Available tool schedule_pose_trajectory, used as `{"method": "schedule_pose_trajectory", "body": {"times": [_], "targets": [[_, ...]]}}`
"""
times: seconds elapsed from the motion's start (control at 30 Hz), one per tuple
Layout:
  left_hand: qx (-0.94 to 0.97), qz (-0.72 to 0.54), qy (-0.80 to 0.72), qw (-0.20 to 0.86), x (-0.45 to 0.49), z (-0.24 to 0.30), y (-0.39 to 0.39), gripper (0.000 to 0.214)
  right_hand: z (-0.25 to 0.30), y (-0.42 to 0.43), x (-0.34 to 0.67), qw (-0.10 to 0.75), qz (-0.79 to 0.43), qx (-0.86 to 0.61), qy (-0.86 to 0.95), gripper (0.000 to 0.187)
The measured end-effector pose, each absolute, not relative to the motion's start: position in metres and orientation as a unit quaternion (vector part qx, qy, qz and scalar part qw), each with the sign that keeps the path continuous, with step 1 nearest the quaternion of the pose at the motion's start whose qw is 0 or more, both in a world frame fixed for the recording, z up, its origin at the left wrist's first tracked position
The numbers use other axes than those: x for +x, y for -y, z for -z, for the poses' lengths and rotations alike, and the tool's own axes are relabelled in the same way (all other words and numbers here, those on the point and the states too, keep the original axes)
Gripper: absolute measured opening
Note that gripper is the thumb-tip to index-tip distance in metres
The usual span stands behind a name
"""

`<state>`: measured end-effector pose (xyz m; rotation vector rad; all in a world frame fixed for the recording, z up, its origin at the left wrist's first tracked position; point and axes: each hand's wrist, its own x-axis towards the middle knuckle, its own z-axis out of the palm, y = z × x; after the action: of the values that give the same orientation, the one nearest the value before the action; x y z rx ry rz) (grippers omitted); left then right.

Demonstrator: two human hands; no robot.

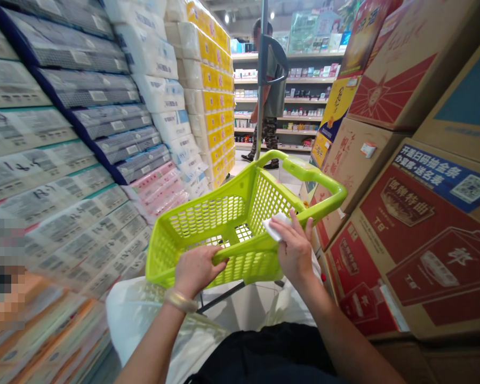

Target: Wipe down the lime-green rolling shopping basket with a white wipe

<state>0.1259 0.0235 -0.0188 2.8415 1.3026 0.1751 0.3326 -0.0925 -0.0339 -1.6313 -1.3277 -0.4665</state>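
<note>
**Both my hands on the green basket, in a narrow aisle**

From my head view, the green basket (248, 246) of the cart sits right before me, tilted across the aisle between stacked paper packs (208, 101) and liquor cartons (408, 224); my left hand (198, 269) is curled around its near rim, thumb and fingers closed on the plastic; my right hand (296, 248) holds a white cloth (275, 225) against the same rim near the handle (332, 194), some fingers fanned.

If I pressed hard with my right hand while my left grip loosened, the cart could roll or swing; its handle might then knock the cartons, which lie close on that side; the cloth, bunched under only a few fingers, could slip into the basket.

My right palm's underside is hidden, and so is most of the cloth; the wheels I cannot see; 1 person (274, 101) beyond is partly covered by a pole (261, 106); the left edge is blurred, with 1 patch pixelated.
</note>
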Motion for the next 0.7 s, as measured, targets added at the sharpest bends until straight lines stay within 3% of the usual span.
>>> {"method": "schedule_pose_trajectory", "body": {"times": [0.17,0.33,0.57,0.7], "targets": [[0.916,-0.045,-0.398,-0.001,0.124,0.016,-0.031,0.04,0.035,0.093,0.328,0.459,0.168,-0.656,0.575,0.048],[0.921,-0.049,-0.386,-0.001,0.118,0.015,-0.043,0.049,0.025,0.101,0.349,0.477,0.234,-0.67,0.518,0.047],[0.926,-0.026,-0.375,-0.034,0.119,0.0,-0.044,0.044,0.023,0.102,0.334,0.465,0.203,-0.65,0.565,0.046],[0.93,-0.13,-0.344,-0.01,0.142,-0.008,-0.024,0.06,0.016,0.108,0.345,0.477,0.222,-0.665,0.53,0.047]]}}
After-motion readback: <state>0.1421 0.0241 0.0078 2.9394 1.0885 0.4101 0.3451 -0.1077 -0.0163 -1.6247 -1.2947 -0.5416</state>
